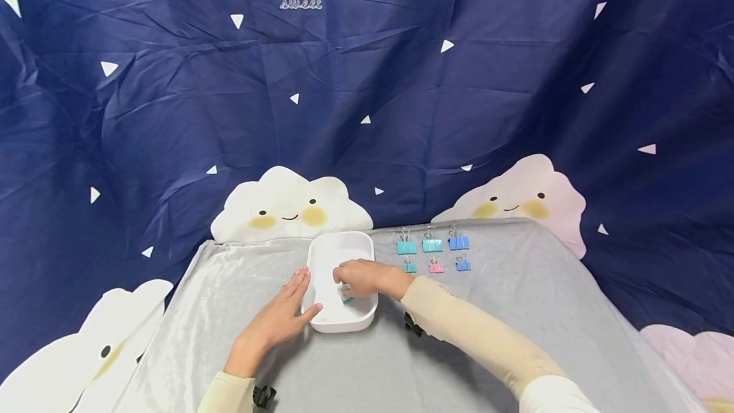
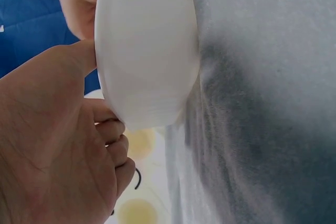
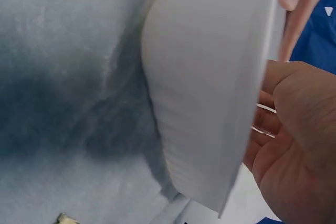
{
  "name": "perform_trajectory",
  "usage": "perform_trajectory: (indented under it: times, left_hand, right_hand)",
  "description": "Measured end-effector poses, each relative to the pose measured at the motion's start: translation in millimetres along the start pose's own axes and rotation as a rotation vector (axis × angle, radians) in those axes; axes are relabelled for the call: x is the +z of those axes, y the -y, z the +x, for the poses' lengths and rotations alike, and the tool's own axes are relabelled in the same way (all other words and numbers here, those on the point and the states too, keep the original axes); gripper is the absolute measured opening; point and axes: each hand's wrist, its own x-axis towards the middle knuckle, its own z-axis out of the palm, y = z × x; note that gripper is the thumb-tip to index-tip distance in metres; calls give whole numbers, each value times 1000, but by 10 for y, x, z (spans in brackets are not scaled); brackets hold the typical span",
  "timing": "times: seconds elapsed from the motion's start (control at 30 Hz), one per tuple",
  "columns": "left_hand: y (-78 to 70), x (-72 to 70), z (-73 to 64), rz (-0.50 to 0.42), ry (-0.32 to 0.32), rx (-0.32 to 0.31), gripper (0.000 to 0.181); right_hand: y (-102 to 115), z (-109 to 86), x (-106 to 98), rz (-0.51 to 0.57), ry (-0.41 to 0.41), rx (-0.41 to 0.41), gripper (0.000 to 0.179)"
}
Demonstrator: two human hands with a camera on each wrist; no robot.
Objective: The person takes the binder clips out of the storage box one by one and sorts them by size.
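A white tray (image 1: 338,324) stands on the grey cloth. My left hand (image 1: 281,314) rests on its left rim, fingers extended and thumb over the near part of the edge. My right hand (image 1: 362,276) reaches down inside the tray with curled fingers. Just under those fingers shows a small teal binder clip (image 1: 346,299), mostly hidden by the hand. Thin silver wire handles (image 3: 262,131) show between the fingers in the right wrist view, where the tray wall (image 3: 210,87) hides the rest of the clip.
Right of the tray lie two rows of binder clips. The back row has larger ones, two teal (image 1: 406,247) and one blue (image 1: 459,243). In front are smaller teal (image 1: 409,268), pink (image 1: 436,268) and blue (image 1: 463,266) ones. A dark blue curtain (image 1: 344,81) hangs behind.
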Motion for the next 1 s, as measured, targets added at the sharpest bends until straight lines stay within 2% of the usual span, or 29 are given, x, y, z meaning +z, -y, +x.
perform_trajectory:
  times: [0.13,0.23,0.37,0.53,0.73,1.0]
  left_hand:
    - [-6,5,-3,2,3,-3,85]
    - [-10,7,-2,1,6,-8,85]
    - [-12,5,-3,-3,9,-14,85]
    - [-4,5,2,-10,8,-15,85]
    - [3,6,11,-10,9,-12,85]
    - [0,3,10,-2,14,-11,86]
  right_hand:
    - [-28,18,83,-21,18,7,17]
    - [-46,22,126,-33,17,4,18]
    - [-70,21,147,-55,-9,-31,19]
    - [-91,21,140,-22,-42,-72,21]
    - [-99,14,128,-15,-64,-100,19]
    - [-105,-19,119,-30,-133,-150,13]
